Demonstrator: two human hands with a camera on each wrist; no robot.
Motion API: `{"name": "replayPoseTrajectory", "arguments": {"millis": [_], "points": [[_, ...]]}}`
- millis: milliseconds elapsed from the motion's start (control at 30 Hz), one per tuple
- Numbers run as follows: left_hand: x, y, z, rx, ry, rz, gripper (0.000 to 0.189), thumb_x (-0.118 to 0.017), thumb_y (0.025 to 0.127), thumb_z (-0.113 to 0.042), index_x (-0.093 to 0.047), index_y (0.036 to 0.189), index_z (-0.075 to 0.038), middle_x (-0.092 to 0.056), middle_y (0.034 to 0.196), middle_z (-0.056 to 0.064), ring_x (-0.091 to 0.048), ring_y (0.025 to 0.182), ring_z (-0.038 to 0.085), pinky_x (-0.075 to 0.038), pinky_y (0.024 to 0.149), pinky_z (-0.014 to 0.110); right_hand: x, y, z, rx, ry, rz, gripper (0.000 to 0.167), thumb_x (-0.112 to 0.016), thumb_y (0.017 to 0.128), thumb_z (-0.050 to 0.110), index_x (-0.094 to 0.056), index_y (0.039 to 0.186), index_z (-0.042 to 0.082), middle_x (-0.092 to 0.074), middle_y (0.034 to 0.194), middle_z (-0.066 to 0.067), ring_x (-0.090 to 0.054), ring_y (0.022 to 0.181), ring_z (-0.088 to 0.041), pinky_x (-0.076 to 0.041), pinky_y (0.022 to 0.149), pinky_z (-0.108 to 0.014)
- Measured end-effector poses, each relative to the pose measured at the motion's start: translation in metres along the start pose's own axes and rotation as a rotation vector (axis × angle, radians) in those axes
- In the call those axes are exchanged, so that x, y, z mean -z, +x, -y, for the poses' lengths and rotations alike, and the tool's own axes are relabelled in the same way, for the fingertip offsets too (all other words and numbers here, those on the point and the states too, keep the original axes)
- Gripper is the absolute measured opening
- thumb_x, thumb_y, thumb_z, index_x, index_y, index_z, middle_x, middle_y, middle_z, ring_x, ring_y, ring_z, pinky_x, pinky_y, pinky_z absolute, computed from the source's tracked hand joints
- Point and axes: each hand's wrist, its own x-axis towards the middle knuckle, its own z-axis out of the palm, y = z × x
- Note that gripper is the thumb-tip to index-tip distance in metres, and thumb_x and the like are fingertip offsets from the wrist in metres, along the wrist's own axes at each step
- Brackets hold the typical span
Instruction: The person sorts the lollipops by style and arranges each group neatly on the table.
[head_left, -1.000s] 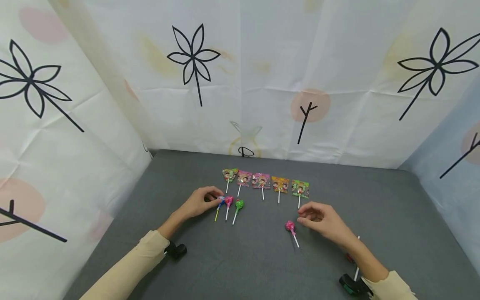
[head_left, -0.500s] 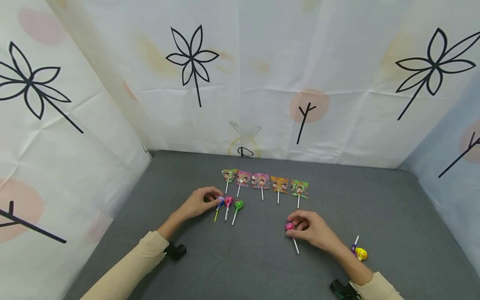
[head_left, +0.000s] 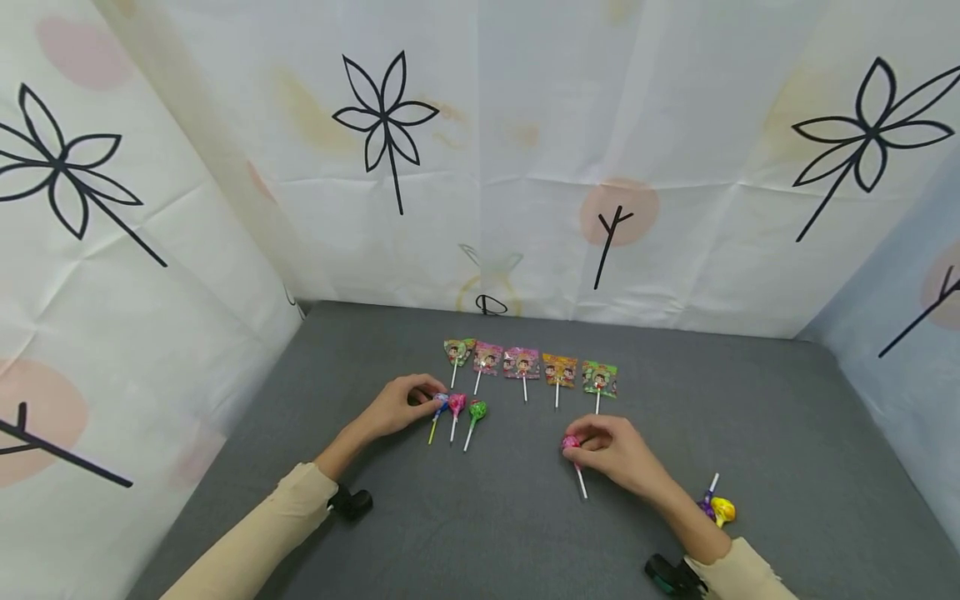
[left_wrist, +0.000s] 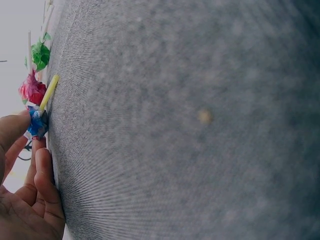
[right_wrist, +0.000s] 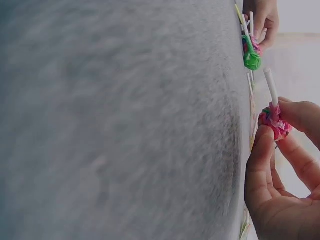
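Note:
My right hand pinches the head of a pink-wrapped lollipop between thumb and fingers; its white stick points toward the front of the table in the head view. On the left, my left hand pinches a blue-wrapped lollipop with a yellow stick. Right beside that one lie another pink lollipop and a green lollipop, side by side with sticks toward me. Behind them runs a row of flat-bagged lollipops in green, pink and orange wrappers.
Near my right forearm lie a yellow lollipop and a purple lollipop, partly covered by the arm. The grey table ends at a patterned white cloth behind, with more cloth at both sides.
My right hand came left and down onto the pink lollipop, took hold of it and shifted it slightly left. The yellow and purple lollipops came into view beside the forearm. My left hand stayed put.

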Motion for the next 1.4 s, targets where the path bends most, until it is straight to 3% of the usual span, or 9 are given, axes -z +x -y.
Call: {"name": "replayPoseTrajectory", "arguments": {"millis": [633, 1400], "points": [[-0.001, 0.0, 0.002, 0.006, -0.003, 0.005, 0.019, -0.071, 0.098, -0.017, -0.072, 0.117, -0.013, -0.068, 0.107, -0.001, -0.064, 0.092, 0.014, -0.053, 0.083, 0.038, -0.032, 0.029, 0.007, -0.007, 0.143, 0.009, 0.023, -0.078, 0.089, 0.002, -0.069, 0.109, -0.007, -0.071, 0.1, -0.017, -0.071, 0.083, -0.023, -0.055, 0.071, -0.028], [0.0, 0.0, 0.001, -0.006, 0.003, -0.004, 0.019, -0.071, 0.098, -0.015, -0.072, 0.117, -0.012, -0.068, 0.106, 0.0, -0.064, 0.092, 0.015, -0.053, 0.083, 0.039, -0.064, 0.058, 0.012, -0.043, 0.125, -0.081, 0.024, -0.079, 0.088, 0.002, -0.07, 0.108, -0.008, -0.072, 0.1, -0.018, -0.07, 0.091, -0.032, -0.056, 0.073, -0.028]]}}
